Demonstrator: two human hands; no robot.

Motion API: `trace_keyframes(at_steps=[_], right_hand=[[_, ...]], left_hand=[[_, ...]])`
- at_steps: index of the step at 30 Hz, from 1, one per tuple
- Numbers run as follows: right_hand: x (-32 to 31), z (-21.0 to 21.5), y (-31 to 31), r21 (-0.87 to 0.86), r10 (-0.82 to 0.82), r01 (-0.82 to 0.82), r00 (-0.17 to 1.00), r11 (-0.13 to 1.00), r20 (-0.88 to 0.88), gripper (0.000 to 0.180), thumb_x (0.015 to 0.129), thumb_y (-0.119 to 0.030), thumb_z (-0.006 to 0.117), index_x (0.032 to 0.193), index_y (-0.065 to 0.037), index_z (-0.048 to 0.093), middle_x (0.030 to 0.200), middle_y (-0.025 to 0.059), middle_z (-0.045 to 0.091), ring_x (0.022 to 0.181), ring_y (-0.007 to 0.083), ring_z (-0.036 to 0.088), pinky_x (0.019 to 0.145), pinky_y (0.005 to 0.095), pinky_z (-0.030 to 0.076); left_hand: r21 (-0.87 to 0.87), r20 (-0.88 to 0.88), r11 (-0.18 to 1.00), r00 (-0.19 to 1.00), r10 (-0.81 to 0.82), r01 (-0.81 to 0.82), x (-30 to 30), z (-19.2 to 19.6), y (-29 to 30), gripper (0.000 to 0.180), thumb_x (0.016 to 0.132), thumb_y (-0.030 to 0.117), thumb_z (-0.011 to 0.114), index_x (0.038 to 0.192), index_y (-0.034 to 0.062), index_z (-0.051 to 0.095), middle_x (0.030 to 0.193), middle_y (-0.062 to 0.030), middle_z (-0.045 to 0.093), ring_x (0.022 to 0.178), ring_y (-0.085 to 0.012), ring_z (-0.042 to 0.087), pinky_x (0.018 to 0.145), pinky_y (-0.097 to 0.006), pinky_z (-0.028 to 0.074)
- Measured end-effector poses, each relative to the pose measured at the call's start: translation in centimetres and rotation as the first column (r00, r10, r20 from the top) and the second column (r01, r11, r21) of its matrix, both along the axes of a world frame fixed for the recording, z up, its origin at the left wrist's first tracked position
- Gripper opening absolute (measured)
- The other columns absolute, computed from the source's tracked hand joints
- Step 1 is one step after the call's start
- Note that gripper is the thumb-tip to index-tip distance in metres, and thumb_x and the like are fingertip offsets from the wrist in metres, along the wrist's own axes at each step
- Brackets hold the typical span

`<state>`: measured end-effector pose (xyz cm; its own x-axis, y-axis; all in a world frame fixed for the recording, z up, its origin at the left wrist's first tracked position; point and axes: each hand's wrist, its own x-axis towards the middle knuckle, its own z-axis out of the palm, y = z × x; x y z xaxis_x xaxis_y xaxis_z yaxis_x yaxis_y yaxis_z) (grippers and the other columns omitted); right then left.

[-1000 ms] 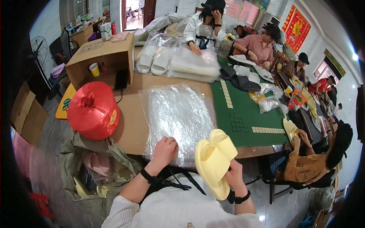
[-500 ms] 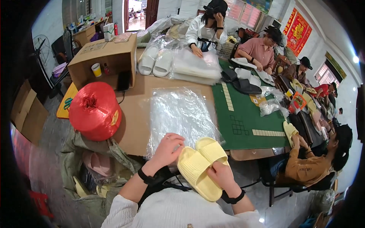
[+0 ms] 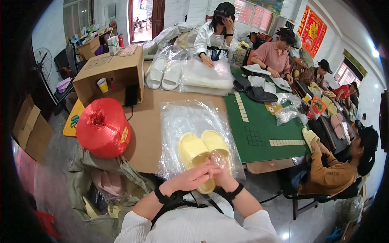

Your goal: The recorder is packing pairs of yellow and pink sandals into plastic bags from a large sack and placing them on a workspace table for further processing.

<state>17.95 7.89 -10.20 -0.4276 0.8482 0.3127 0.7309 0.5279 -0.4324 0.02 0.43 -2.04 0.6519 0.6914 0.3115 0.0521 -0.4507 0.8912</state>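
Note:
A pair of pale yellow slippers (image 3: 193, 150) lies side by side over a clear plastic bag (image 3: 174, 117) at the table's near edge, toes pointing away from me. My right hand (image 3: 222, 175) grips the slippers near their heel end, its fingers reaching into the right one. Across the slippers comes my left hand (image 3: 196, 176), fingers closed together and meeting my right hand; what they pinch is hidden. Shiny film shows around the slippers, but I cannot tell how far they are inside the bag.
A red twine roll (image 3: 103, 127) and an open cardboard box (image 3: 109, 73) stand left. Below is a green sack (image 3: 85, 178) of slippers. Bagged white slippers (image 3: 164, 75) and stacked plastic bags (image 3: 206, 77) lie at the back. Co-workers sit or stand around the green mat (image 3: 259, 125).
The yellow slippers have moved forward and slightly left, from over my lap onto the plastic bag. My left hand has come down and right, onto my right hand.

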Motion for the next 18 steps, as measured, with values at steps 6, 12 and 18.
trace_keyframes(at_steps=[6, 12, 18], right_hand=[[-4.7, 1.3, 5.3, 0.079, -0.168, 0.166, 0.986, 0.983, 0.018, 0.026, 0.098, -0.028, 0.056, 0.098, -0.002, 0.059, 0.093, 0.0232, 0.064, 0.079, 0.0406, 0.064, 0.068, 0.0485, 0.052], [-5.3, 0.4, 6.1, 0.087, -0.25, 0.272, 0.947, 0.958, -0.204, 0.036, 0.093, -0.037, 0.062, 0.093, -0.001, 0.059, 0.082, 0.023, 0.066, 0.074, 0.0433, 0.065, 0.066, 0.0497, 0.052], [-6.4, 2.2, 5.3, -0.036, -0.257, 0.255, 0.949, 0.966, -0.184, 0.035, 0.094, -0.036, 0.062, 0.093, -0.002, 0.06, 0.088, 0.0213, 0.065, 0.081, 0.0412, 0.064, 0.071, 0.0491, 0.05]], left_hand=[[-0.062, -0.226, 0.998, 0.973, -0.037, 0.023, -1.5, 4.7, -1.8, 0.024, 0.098, 0.007, 0.05, 0.121, 0.0023, 0.054, 0.144, -0.0212, 0.051, 0.135, -0.0309, 0.048, 0.114, -0.045, 0.031], [-0.048, 0.613, 0.999, 0.79, 0.02, 0.012, -3.5, 15.4, -8.1, 0.052, 0.088, 0.028, 0.073, 0.135, 0.0194, 0.052, 0.159, -0.0173, 0.03, 0.138, -0.0382, 0.042, 0.106, -0.059, 0.041], [0.308, 0.891, 0.946, -0.38, -0.249, 0.102, 3.4, 22.1, -13.5, 0.05, 0.091, 0.045, 0.069, 0.13, 0.0185, 0.05, 0.153, -0.0127, 0.029, 0.11, -0.0245, 0.055, 0.105, -0.031, 0.039]])
